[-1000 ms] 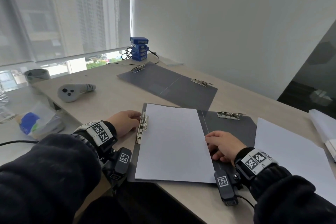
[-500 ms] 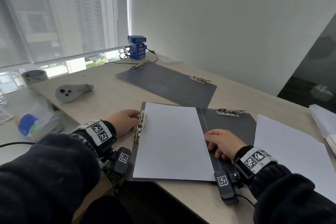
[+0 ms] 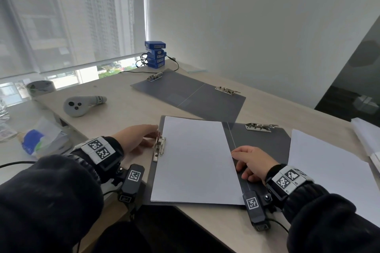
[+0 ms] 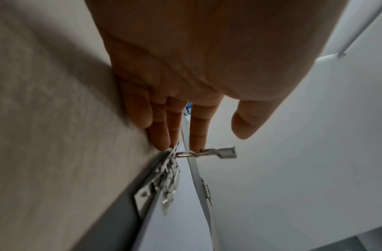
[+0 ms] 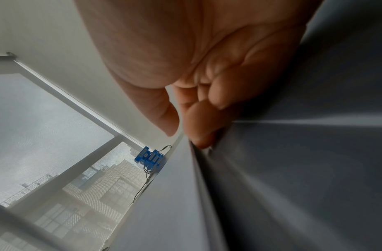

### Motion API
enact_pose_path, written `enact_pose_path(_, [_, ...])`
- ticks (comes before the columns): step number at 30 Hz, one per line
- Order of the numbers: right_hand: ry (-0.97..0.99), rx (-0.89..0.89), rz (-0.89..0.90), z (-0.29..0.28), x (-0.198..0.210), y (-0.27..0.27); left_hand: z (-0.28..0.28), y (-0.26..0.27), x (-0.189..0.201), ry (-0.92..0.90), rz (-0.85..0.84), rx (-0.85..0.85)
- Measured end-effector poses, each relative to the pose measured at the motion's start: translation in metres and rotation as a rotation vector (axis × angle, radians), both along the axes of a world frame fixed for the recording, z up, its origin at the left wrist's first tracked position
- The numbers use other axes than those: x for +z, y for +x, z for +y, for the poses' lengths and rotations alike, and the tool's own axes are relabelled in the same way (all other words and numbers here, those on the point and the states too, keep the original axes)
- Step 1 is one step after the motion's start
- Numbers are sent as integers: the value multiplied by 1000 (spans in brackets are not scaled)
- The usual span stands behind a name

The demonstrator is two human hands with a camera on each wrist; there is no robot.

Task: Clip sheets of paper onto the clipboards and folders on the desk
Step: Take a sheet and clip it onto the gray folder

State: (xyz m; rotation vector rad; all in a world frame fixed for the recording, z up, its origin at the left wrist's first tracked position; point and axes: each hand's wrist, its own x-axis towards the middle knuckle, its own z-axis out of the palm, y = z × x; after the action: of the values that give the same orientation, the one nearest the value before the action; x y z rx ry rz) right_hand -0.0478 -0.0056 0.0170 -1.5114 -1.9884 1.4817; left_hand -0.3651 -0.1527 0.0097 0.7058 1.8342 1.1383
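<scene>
A grey folder [image 3: 265, 146] lies open at the desk's near edge, with a white sheet [image 3: 195, 160] on its left half. A metal clip [image 3: 159, 148] runs along the sheet's left edge. My left hand [image 3: 151, 135] reaches it with straight fingers. In the left wrist view my left hand [image 4: 218, 142] has its fingers [image 4: 196, 132] straight, one fingertip touching the clip's raised lever [image 4: 215, 152], the thumb held apart. My right hand [image 3: 246, 160] rests on the sheet's right edge by the fold, its bent fingertips [image 5: 198, 132] pressing there. Another clip [image 3: 261, 127] sits on the bare right half.
A second open grey folder [image 3: 191, 92] with two clips lies farther back. Loose white sheets [image 3: 333, 170] lie right of the near folder, with a paper stack [image 3: 368, 135] beyond. A grey controller [image 3: 80, 104] and stacked blue boxes [image 3: 155, 53] stand at left and back.
My left hand's fingers have stretched out toward the far end of the clip. The right hand and the sheet have stayed where they were.
</scene>
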Motion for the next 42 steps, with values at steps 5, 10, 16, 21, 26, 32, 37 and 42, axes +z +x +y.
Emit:
enact_pose_path(5, [-8,0,8,0,0,1,-5,-1,-4,20,167,-112])
enact_pose_path(10, [-11,1,15,1,-1,2,-6,-2,-6,18,199,-150])
enact_pose_path(16, [-16,4,15,1,-1,3,-7,-4,-5,2,287,-252])
enact_pose_path(21, [-16,8,14,1,-1,3,-12,-3,4,4,211,-337])
enact_pose_path(26, [-23,1,20,2,-1,3,-11,-5,7,-42,312,-412])
enact_pose_path(32, [-25,-6,25,3,-3,3,-4,3,13,-192,542,-525])
enact_pose_path(37, [-28,-1,28,4,-3,3,2,14,17,-261,734,-533])
enact_pose_path(42, [-30,-7,36,6,-5,4,4,8,14,-267,720,-524])
